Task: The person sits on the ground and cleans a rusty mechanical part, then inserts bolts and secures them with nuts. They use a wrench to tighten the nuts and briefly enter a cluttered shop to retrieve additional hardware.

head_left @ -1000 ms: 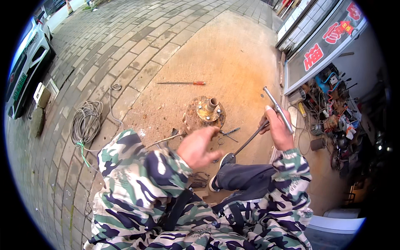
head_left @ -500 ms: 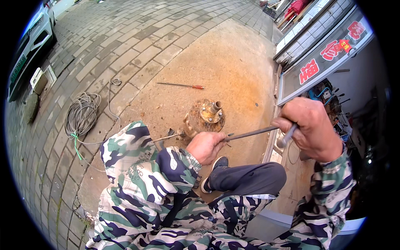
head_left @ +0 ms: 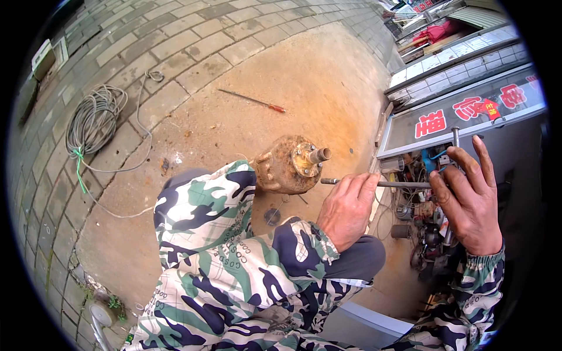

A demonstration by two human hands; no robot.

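Observation:
My left hand (head_left: 349,212) is closed round the shaft of a long dark L-shaped wrench (head_left: 404,185), held roughly level. One tip of the wrench sticks out past the left fingers, close to the rusty pump (head_left: 284,169) but apart from it. My right hand (head_left: 466,202) is open, fingers spread, beside the wrench's bent end, which points upward; light contact there is hard to make out. The pump lies tilted on the concrete, its bolted flange and short pipe stub (head_left: 319,155) leaning toward the right.
Beyond the pump lies a red-handled screwdriver (head_left: 276,107). A coil of grey cable (head_left: 93,124) with a green tie rests on the paving at left. At right, a glass door panel (head_left: 433,123) with red lettering borders a doorway cluttered with tools and parts (head_left: 418,210).
The wrench and both hands have shifted right and the wrench is more level. My right hand has gone from gripping its bent end to spread fingers. The pump appears more tilted.

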